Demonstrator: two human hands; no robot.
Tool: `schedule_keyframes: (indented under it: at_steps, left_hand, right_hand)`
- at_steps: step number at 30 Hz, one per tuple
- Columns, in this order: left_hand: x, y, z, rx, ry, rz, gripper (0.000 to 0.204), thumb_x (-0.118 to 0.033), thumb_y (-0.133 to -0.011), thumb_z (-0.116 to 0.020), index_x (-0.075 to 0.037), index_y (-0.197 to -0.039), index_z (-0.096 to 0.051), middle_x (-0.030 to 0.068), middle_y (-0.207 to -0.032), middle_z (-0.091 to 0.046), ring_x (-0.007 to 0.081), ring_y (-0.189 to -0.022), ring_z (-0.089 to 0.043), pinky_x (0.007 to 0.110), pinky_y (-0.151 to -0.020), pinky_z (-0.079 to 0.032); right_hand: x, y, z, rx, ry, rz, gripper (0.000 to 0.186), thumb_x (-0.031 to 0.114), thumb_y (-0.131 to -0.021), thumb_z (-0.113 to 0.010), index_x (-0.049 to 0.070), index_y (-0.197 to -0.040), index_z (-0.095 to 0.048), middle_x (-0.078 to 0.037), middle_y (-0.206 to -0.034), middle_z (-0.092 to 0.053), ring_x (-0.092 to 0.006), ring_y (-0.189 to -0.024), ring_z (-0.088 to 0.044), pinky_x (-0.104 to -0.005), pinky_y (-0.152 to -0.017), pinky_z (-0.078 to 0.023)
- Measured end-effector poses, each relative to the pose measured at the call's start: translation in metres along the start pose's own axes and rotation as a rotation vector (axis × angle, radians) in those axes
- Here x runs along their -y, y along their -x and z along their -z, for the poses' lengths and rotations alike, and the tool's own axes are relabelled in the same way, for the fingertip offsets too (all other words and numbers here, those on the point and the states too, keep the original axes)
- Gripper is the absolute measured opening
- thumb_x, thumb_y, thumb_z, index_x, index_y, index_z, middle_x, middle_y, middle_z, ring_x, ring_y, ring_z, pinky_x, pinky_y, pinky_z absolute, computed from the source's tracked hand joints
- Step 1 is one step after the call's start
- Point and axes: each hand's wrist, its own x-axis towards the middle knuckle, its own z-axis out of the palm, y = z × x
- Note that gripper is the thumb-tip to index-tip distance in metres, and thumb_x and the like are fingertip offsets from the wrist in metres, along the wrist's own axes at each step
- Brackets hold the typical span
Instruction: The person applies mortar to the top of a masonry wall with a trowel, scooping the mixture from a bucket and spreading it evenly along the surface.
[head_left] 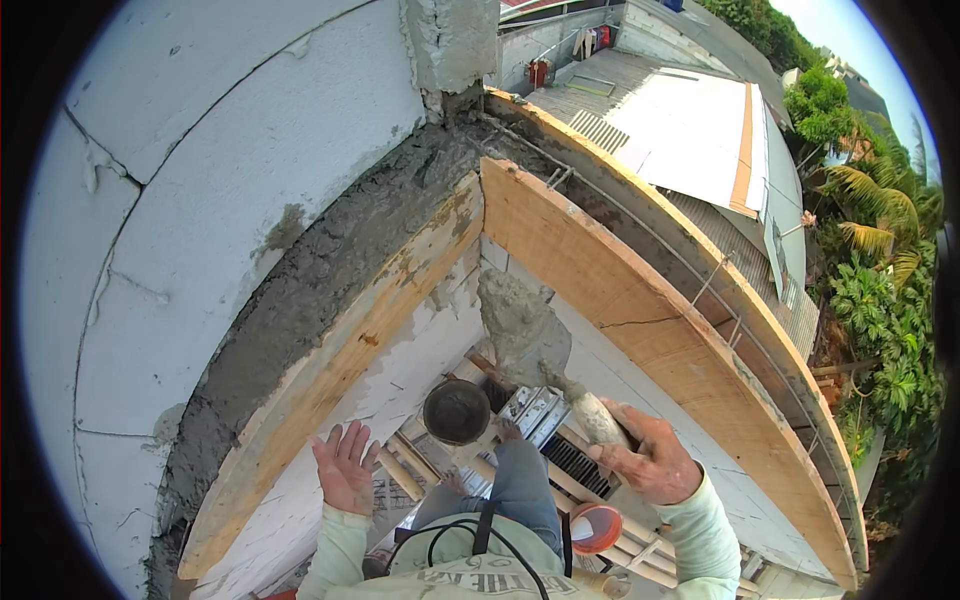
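Observation:
My right hand (652, 452) grips the pale handle of a trowel (525, 325), whose blade carries a lump of grey wet mortar inside the corner of two wooden formwork boards (600, 270). My left hand (345, 465) is open, palm up, beside the left board (300, 420). Grey mortar (320, 255) fills the strip between that board and the white block wall (200, 220). In the right-hand channel, steel bars (700, 295) run between two boards. Below me a dark bucket (456, 411) holds grey material, near my feet.
Wooden slats and a metal rung surface (530, 425) lie below, with an orange bucket (596, 527). A concrete column (450, 55) rises at the corner. Beyond the formwork are lower roofs (670, 110), hanging clothes (590, 40) and dense trees (880, 340) at the right.

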Motion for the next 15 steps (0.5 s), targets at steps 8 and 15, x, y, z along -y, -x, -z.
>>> schedule_keyframes:
  at_steps: [8, 15]
  left_hand:
    - [-0.016, -0.016, -0.029, -0.167, 0.259, -0.015, 0.113, -0.071, -0.082, -0.058, 0.008, -0.149, -0.011, 0.0256, -0.146, -0.036, 0.0321, -0.133, -0.042, 0.044, -0.109, -0.04]
    - [-0.002, -0.028, -0.025, -0.251, 0.337, -0.05, 0.106, -0.067, -0.084, -0.059, 0.008, -0.147, -0.017, 0.0238, -0.143, -0.04, 0.0307, -0.132, -0.044, 0.043, -0.108, -0.041]
  right_hand:
    - [0.121, -0.051, 0.085, -0.105, 0.065, 0.114, 0.046, 0.019, -0.091, -0.064, -0.004, -0.128, -0.052, -0.004, -0.074, -0.056, -0.0097, -0.061, -0.056, -0.0255, -0.052, -0.048]
    - [0.13, -0.176, 0.081, -0.404, 0.657, 0.394, 0.038, 0.015, -0.085, -0.064, -0.005, -0.116, -0.055, -0.021, -0.078, -0.061, -0.0324, -0.07, -0.062, -0.0406, -0.067, -0.048]
